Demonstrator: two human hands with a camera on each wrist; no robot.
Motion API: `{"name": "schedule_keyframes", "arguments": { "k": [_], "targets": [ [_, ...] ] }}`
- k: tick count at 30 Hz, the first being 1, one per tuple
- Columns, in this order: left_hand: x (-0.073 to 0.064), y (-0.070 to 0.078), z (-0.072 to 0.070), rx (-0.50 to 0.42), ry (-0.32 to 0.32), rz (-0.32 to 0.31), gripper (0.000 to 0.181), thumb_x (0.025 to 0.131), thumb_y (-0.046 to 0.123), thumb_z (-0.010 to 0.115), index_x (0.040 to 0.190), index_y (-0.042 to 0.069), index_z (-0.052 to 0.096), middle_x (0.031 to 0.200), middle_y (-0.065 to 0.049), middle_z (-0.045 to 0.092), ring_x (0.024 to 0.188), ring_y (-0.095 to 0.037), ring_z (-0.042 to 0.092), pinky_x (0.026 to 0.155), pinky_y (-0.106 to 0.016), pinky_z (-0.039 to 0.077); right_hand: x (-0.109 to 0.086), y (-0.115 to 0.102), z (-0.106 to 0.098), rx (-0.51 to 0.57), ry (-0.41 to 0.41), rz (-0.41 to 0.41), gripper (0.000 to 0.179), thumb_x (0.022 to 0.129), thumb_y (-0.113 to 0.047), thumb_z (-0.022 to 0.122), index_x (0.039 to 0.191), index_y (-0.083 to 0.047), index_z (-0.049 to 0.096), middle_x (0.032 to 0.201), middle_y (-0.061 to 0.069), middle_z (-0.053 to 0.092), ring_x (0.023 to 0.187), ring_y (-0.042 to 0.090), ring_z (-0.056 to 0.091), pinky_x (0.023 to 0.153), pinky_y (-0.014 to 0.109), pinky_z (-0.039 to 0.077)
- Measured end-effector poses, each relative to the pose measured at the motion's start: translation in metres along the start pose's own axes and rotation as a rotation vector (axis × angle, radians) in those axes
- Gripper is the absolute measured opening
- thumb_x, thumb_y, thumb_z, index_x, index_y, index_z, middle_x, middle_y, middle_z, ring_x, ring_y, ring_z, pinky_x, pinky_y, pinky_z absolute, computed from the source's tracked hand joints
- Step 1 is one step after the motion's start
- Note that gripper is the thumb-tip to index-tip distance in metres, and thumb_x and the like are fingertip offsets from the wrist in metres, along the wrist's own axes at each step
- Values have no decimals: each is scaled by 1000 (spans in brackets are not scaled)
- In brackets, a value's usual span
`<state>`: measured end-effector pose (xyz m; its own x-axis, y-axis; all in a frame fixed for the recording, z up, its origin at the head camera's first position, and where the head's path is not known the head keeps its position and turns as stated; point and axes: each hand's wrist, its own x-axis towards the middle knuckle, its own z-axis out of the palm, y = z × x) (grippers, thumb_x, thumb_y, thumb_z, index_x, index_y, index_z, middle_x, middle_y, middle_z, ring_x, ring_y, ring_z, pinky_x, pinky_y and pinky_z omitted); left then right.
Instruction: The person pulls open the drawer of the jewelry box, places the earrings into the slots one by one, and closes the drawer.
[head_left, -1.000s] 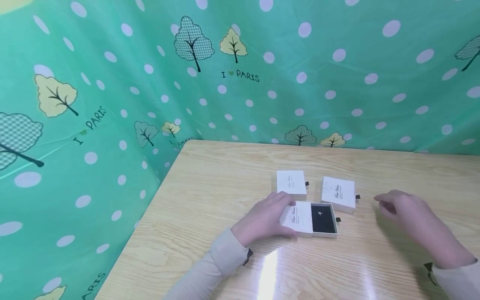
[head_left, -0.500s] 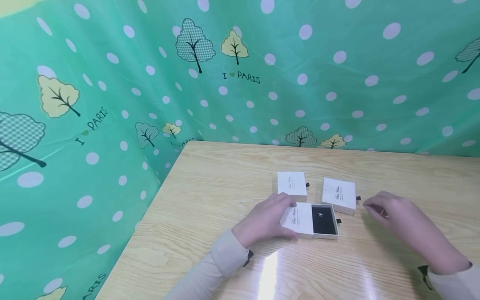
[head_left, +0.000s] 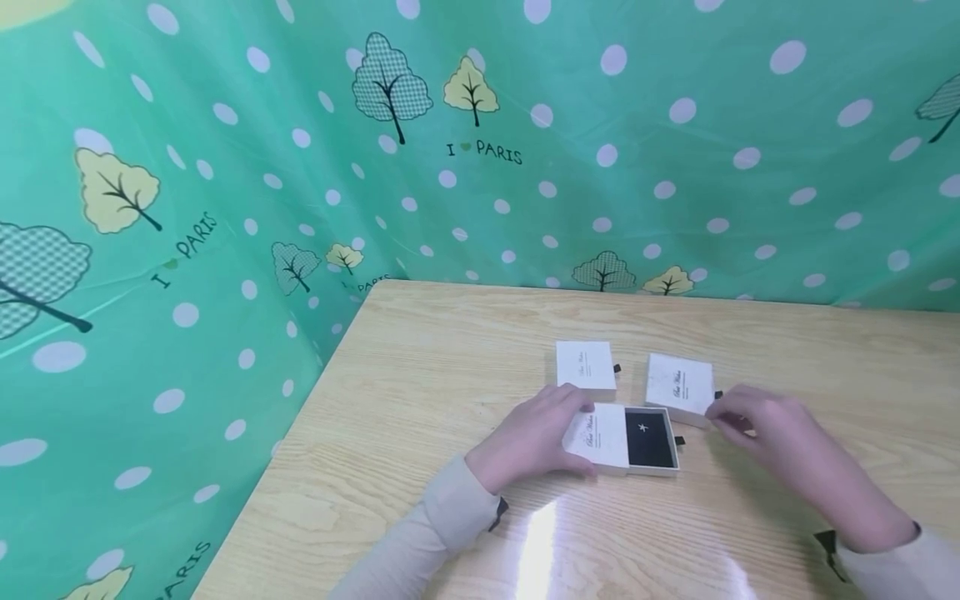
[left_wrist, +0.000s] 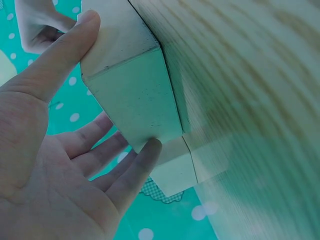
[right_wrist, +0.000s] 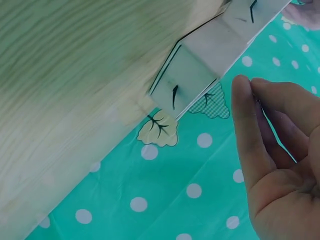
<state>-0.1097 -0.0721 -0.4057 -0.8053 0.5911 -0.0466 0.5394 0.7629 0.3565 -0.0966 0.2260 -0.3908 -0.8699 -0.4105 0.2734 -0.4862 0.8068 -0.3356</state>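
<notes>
My left hand point(head_left: 531, 442) grips the sleeve of a small white drawer-style jewelry box point(head_left: 609, 439), thumb on one side and fingers on the other. Its tray point(head_left: 652, 469) is pulled partway out to the right. On the tray's black insert point(head_left: 649, 450) lies a small silvery star-shaped piece of jewelry point(head_left: 643, 427). To the right of the tray hovers my right hand point(head_left: 768, 425), thumb and index fingertips together. Whether something tiny sits between them I cannot tell. In the left wrist view, the box's plain end point(left_wrist: 135, 100) faces the palm.
Two more white boxes with black pull tabs stand behind: a left one point(head_left: 585, 367) and a right one point(head_left: 678, 385), close to my right fingertips. All stand on a wooden table point(head_left: 420, 358). A green polka-dot cloth point(head_left: 525, 208) hangs behind and to the left.
My right hand has moved left toward the boxes, its thumb and index fingertips coming together. The left hand and the box it grips have stayed in place.
</notes>
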Motion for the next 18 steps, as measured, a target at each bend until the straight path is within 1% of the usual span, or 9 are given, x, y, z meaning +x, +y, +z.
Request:
{"name": "schedule_keyframes", "arguments": {
  "k": [3, 7, 10, 14, 18],
  "targets": [
    [0, 1, 0, 4, 0, -1, 79, 69, 53, 85, 131, 16, 55, 128, 4, 57, 113, -10, 54, 99, -23, 47, 1, -5, 1, 7, -5, -5, 15, 75, 2, 78, 86, -7, 75, 80, 2, 71, 70, 16, 66, 61, 30, 59],
    [-1, 1, -1, 7, 5, 1, 79, 69, 53, 85, 131, 15, 55, 128, 4, 58, 113, -10, 54, 99, -23, 48, 3, -12, 2, 26, -7, -11, 16, 77, 0, 78, 89, -12, 76, 84, -1, 73, 75, 17, 68, 67, 35, 60],
    [-1, 1, -1, 4, 6, 6, 79, 69, 52, 86, 131, 15, 54, 127, 4, 58, 113, -10, 53, 99, -22, 48, 4, -17, 4, 52, -16, -12, 19, 77, 0, 78, 91, -14, 77, 87, -2, 73, 78, 16, 69, 69, 35, 60],
    [-2, 1, -2, 7, 8, 9, 78, 69, 52, 86, 131, 15, 54, 127, 4, 57, 112, -10, 53, 98, -22, 48, 5, -22, 6, 79, -25, -10, 19, 78, 0, 78, 92, -12, 77, 88, 0, 74, 77, 15, 69, 69, 33, 61],
    [-1, 1, -2, 10, 10, 8, 78, 70, 52, 86, 130, 15, 55, 126, 4, 58, 111, -10, 53, 98, -22, 48, 8, -27, 9, 86, -34, -18, 17, 78, 1, 78, 91, -9, 76, 88, 3, 74, 78, 19, 70, 69, 34, 61]
  ]
}}
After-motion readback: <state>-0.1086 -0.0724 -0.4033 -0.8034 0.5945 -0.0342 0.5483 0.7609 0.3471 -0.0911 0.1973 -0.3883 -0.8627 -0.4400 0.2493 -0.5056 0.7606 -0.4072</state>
